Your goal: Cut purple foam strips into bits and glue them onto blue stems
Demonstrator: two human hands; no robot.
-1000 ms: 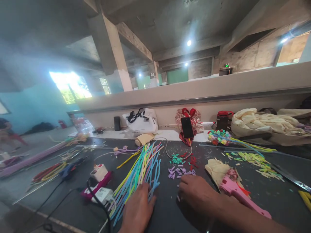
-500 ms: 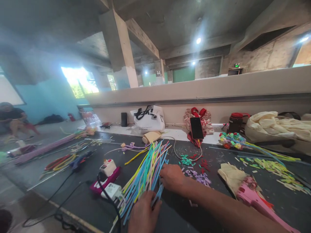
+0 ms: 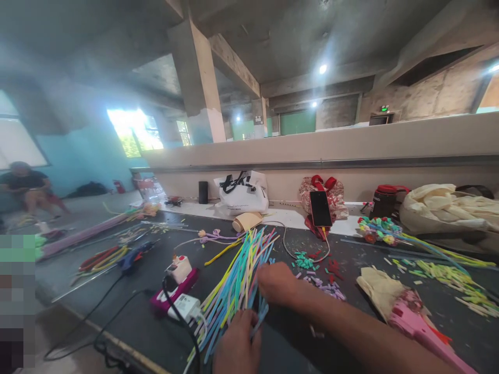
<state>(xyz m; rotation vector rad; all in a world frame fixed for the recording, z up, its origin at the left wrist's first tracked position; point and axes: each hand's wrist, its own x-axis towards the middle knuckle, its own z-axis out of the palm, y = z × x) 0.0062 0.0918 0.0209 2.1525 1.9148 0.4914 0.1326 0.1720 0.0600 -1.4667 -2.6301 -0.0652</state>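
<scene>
A loose bundle of long chenille stems in blue, yellow, teal, pink and white lies on the dark table in front of me. At its near right edge, my left hand is closed around light blue chenille stems, thumb against fingers. My right hand is just beyond, its fingers curled on the upper part of the same blue stems; its fingertips are partly hidden. Short cut pieces lie right of my right hand: teal pieces, purple pieces and red pieces.
A purple power strip with chargers and cables stands left of the bundle. A pink glue gun lies right, a blue glue gun left. Behind are a phone, a white bag and chenille flowers. A person sits far left.
The whole view has shifted slightly, so things appear a little further right and lower. Both hands stay at the blue stems, the right one curled a little more tightly.
</scene>
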